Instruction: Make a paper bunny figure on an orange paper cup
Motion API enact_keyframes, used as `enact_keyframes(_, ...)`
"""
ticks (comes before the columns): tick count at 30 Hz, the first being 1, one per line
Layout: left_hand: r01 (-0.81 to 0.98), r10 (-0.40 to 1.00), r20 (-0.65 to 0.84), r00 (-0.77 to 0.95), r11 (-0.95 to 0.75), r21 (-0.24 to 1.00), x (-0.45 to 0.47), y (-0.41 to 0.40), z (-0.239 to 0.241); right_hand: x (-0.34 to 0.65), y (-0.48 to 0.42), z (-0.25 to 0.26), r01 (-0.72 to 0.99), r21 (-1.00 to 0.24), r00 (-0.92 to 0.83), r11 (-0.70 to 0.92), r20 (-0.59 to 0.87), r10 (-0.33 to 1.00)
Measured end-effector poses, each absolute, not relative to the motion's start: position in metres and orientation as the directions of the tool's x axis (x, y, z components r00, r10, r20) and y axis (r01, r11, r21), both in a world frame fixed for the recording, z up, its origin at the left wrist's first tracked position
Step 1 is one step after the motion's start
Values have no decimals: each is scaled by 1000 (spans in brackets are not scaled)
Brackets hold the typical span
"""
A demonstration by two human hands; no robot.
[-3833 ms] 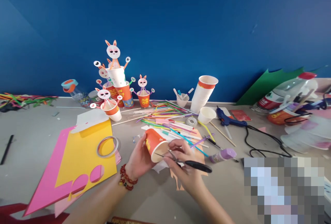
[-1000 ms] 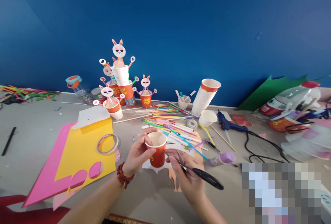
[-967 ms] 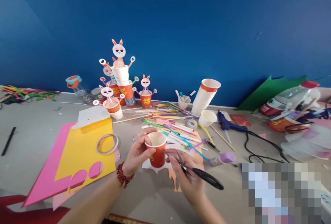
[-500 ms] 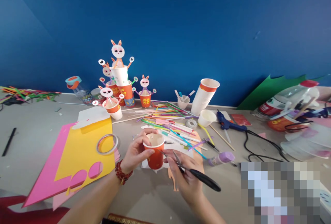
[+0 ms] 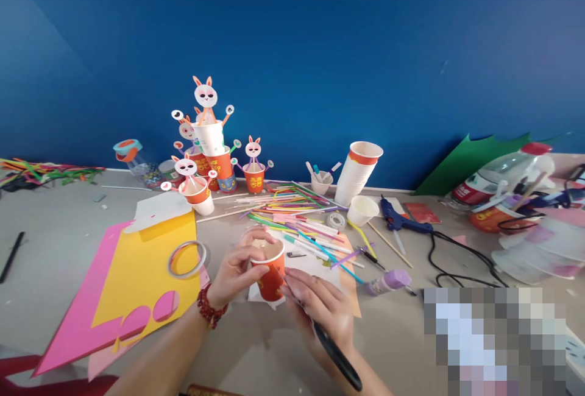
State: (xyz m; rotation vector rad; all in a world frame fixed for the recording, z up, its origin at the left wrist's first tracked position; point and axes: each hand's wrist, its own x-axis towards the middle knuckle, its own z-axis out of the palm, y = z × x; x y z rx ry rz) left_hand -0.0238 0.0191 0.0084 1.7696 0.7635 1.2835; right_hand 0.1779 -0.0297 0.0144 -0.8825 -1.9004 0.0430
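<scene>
My left hand [image 5: 238, 269] is closed around a red-orange paper cup [image 5: 269, 284], thumb on the outside and some fingers over its pale rim. The cup leans slightly, its opening facing up. In my right hand [image 5: 323, 306] is a pair of scissors [image 5: 337, 356], the black handle pointing down towards me. The metal blades run up to the cup's right side, and their tips touch or nearly touch the wall. My fingers hide much of the blades. White paper [image 5: 315, 268] lies under and beside the cup.
Rabbit-faced paper cups [image 5: 194, 192] stand at the back left. Coloured pipe cleaners and sticks [image 5: 292, 204] spread behind my hands. To the right are a glue stick [image 5: 388, 281], a blue glue gun [image 5: 402, 220] and stacked cups [image 5: 356, 173]. Yellow card [image 5: 150, 268] and a tape roll [image 5: 171, 260] lie left.
My right hand has turned the scissors, so the handle now points more downward. The blades have come closer to the cup, which is tilted a little more in my left hand.
</scene>
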Motion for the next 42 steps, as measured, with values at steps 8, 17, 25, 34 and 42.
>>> enact_keyframes(8, 188, 725, 590, 355, -674, 715, -26, 24, 11, 176, -28, 11, 435, -588, -137, 682, 705, 696)
enact_keyframes(17, 250, 706, 607, 366, -703, 666, -23, 24, 12, 175, -33, 7, 318, -808, -111, 495, 487, 866)
enact_keyframes(25, 287, 717, 590, 372, -693, 661, -24, 24, 12, 175, -27, 7, 312, -780, -106, 543, 539, 835)
enact_keyframes(34, 274, 715, 574, 400, -691, 669, -25, 23, 14, 176, -27, 7, 316, -771, -134, 553, 540, 831)
enact_keyframes(42, 225, 744, 546, 386, -649, 726, -25, 21, 16, 176, -28, 6, 384, -620, -221, 684, 657, 721)
